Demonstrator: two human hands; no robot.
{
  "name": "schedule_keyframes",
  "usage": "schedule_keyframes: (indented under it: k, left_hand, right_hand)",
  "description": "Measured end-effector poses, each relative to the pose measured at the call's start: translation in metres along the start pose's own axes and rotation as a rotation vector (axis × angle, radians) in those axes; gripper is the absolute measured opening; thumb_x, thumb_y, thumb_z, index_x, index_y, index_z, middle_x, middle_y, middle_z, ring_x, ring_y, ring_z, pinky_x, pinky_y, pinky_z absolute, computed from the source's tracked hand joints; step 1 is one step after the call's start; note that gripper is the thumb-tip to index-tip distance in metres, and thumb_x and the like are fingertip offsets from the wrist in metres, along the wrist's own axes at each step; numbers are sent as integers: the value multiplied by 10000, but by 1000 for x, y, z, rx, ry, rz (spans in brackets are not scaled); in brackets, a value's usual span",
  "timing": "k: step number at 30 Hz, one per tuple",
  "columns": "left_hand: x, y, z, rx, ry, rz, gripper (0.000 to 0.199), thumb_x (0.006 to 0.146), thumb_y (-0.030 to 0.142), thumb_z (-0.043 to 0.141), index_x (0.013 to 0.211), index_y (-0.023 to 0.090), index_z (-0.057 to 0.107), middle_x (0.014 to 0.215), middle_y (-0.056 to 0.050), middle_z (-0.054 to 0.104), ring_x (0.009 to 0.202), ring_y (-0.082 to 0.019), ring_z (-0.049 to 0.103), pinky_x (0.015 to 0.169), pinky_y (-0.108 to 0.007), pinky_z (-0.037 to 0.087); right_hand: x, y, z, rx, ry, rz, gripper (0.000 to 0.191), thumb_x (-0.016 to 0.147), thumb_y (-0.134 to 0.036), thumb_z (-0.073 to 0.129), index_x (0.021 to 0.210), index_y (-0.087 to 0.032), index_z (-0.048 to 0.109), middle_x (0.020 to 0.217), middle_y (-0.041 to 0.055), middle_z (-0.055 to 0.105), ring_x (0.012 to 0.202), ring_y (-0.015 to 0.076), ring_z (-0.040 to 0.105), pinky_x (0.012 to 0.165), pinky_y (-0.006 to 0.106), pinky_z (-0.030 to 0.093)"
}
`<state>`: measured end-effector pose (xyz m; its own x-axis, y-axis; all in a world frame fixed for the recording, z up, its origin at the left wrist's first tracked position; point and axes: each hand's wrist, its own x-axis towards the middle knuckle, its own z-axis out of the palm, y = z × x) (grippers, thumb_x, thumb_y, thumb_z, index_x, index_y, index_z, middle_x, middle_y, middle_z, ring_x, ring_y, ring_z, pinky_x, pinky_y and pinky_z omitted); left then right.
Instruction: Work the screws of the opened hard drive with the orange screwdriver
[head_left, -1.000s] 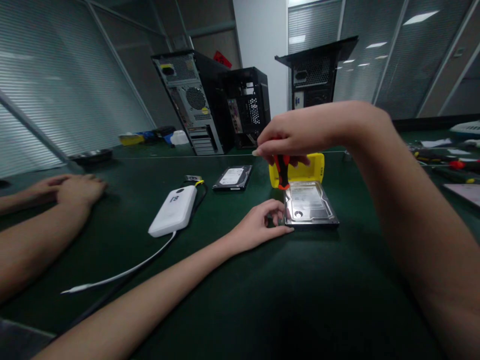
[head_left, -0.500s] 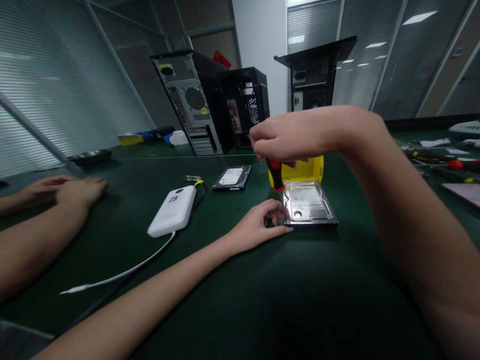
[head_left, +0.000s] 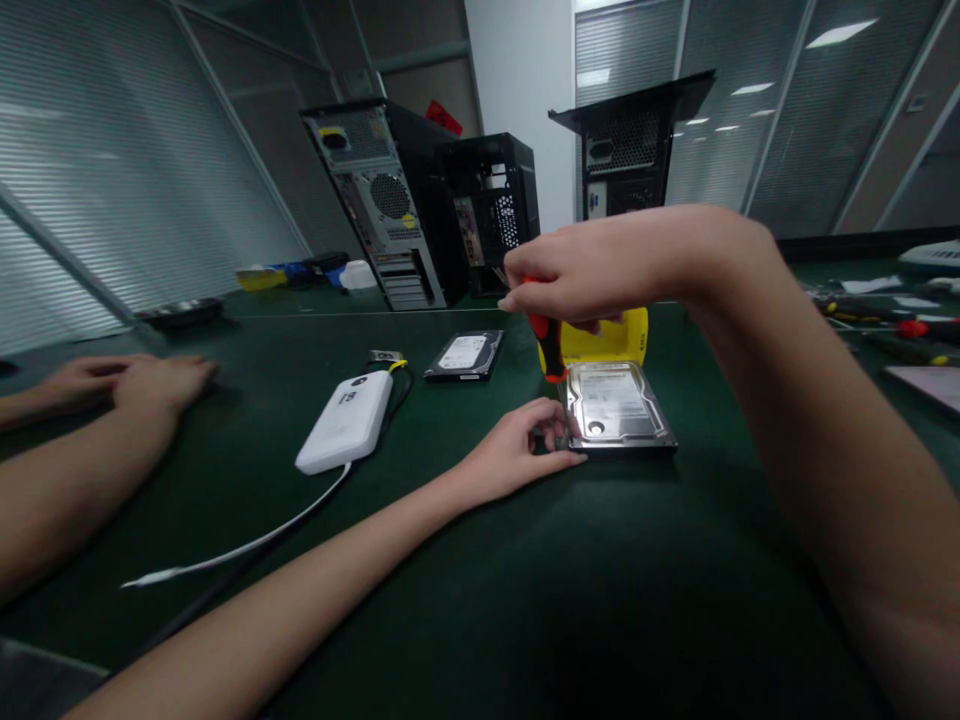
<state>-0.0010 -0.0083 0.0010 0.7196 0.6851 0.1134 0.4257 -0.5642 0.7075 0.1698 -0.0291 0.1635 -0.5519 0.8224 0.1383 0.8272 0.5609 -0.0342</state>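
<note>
A silver hard drive [head_left: 619, 405] lies flat on the dark green table in front of me. My left hand [head_left: 529, 440] is closed on its near left corner, thumb along the front edge and fingers curled at the left side. Above it, my right hand [head_left: 574, 275] is wrapped round the red and black handle of a screwdriver [head_left: 551, 348]. The screwdriver stands nearly upright, its shaft pointing down at the drive's left edge by my left fingers. Where exactly its tip sits is hard to make out. Behind the drive is a yellow plastic object [head_left: 611, 338], partly covered by my right hand.
A second hard drive [head_left: 465, 355] and a white power bank [head_left: 346, 420] with a cable lie to the left. Another person's hands [head_left: 161, 380] rest at the far left. Computer cases [head_left: 390, 200] stand behind. Several hand tools [head_left: 892, 322] lie at the right.
My right hand has shifted its grip slightly on the screwdriver handle, its fingers now lying differently and more red showing. The left hand and the drive stay in place.
</note>
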Motion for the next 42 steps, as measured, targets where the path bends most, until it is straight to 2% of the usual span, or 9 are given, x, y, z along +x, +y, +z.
schedule_keyframes:
  k: [8,14,21,23,26,29,33,36,42]
  left_hand:
    - [-1,1,0,-9,-5,-3,314,804,418,662,977,166,591,944,-28,563,761,-136,501,617,-238,387]
    - [-1,1,0,-4,-6,-12,321,797,426,662,979,171,589,939,-26,561,760,-138,503,618,-239,386]
    - [-1,2,0,0,-3,-13,322,792,423,664,977,169,593,919,-27,564,758,-139,500,629,-247,387]
    - [-1,2,0,-1,-3,-14,317,792,418,663,975,169,594,915,-26,563,754,-137,498,630,-247,386]
    - [-1,2,0,-9,-6,-11,307,792,412,667,964,168,595,906,-21,561,745,-133,493,624,-243,382]
    - [0,2,-1,-14,-17,-14,296,793,400,669,957,166,595,898,-18,561,737,-129,489,620,-240,379]
    - [-1,2,-2,-9,-27,-19,289,805,386,663,976,164,593,935,-27,562,751,-130,491,626,-239,386]
    - [-2,4,-2,1,-19,-9,299,810,400,659,991,168,602,970,-36,555,780,-142,497,640,-246,402]
    - [-4,12,-3,38,-34,46,380,849,396,615,1196,243,596,1120,-54,489,903,-172,510,734,-284,456]
  right_hand:
    - [0,2,0,68,-83,-5,427,924,-487,398,967,-125,620,644,28,589,584,115,584,524,209,347]
    - [0,4,0,50,-70,40,457,930,-477,376,943,-105,642,611,31,574,575,123,578,553,226,361]
    - [-4,6,-1,98,-49,141,681,936,-579,182,901,-94,659,597,49,576,562,136,592,544,229,412]
    - [-4,7,-2,124,-66,146,607,951,-510,211,917,-96,653,624,50,597,571,134,601,529,218,420]
    - [-2,7,-3,174,-109,88,367,935,-339,351,985,-107,632,712,51,644,600,127,618,536,211,442]
    - [-1,6,-3,198,-109,16,293,925,-283,395,1008,-122,626,780,41,665,641,123,638,582,216,469]
    - [-1,7,-3,178,-105,-16,328,941,-348,397,1008,-133,635,776,26,662,666,119,649,594,206,468]
    - [-1,12,-2,168,-98,-13,435,935,-478,388,1034,-139,643,718,20,647,690,133,659,580,203,456]
    - [4,16,2,170,-87,-7,551,885,-607,402,960,-128,664,630,9,616,634,126,648,555,201,434]
